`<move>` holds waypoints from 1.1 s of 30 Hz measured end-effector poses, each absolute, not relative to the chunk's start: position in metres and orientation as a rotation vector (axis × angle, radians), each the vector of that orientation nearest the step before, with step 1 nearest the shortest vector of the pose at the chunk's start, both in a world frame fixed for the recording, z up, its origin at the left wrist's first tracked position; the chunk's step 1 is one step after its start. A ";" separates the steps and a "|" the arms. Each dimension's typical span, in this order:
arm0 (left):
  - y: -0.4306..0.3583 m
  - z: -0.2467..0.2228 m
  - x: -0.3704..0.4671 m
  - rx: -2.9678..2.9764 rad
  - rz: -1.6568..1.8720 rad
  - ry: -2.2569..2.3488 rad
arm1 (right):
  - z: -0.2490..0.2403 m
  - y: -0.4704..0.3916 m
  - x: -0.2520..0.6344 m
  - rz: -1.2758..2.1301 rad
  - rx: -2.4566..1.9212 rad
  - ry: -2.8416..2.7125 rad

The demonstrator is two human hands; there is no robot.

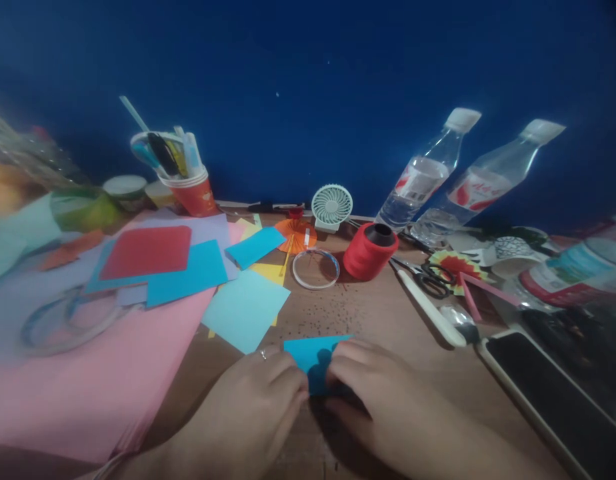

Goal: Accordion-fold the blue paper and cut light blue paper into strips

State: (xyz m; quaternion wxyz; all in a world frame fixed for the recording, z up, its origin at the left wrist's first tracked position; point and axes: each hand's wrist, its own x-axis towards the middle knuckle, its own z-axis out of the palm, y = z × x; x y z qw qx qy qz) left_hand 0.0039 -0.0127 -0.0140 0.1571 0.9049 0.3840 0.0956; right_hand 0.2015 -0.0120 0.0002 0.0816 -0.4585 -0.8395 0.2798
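Note:
A piece of blue paper [313,353] lies on the table at the front middle, between my two hands. My left hand [263,400], with a ring on one finger, grips its left side with the fingers curled in. On the right side, my right hand [368,387] has its fingers bent over the paper, thumb lower down. Parts of the paper are hidden under both hands. Just beyond it is a light blue square sheet [247,310]. A folded blue paper [255,247] and an orange paper fan [294,235] lie farther back.
A red thread spool [371,252], a clear ring [316,269] and a small fan [332,205] stand beyond my hands. To the right are scissors [428,277], a white-handled knife [431,308], a phone [553,400] and bottles [421,177]. Pink paper [88,393] covers the left.

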 end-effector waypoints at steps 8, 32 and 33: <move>-0.014 -0.013 0.005 2.465 0.397 1.138 | -0.014 -0.017 0.196 0.789 -1.603 -2.340; -0.005 -0.011 0.006 2.438 0.328 1.179 | 0.002 -0.005 0.191 0.916 -1.801 -2.265; -0.005 -0.010 0.007 2.435 0.326 1.181 | 0.001 -0.004 0.191 0.913 -1.800 -2.273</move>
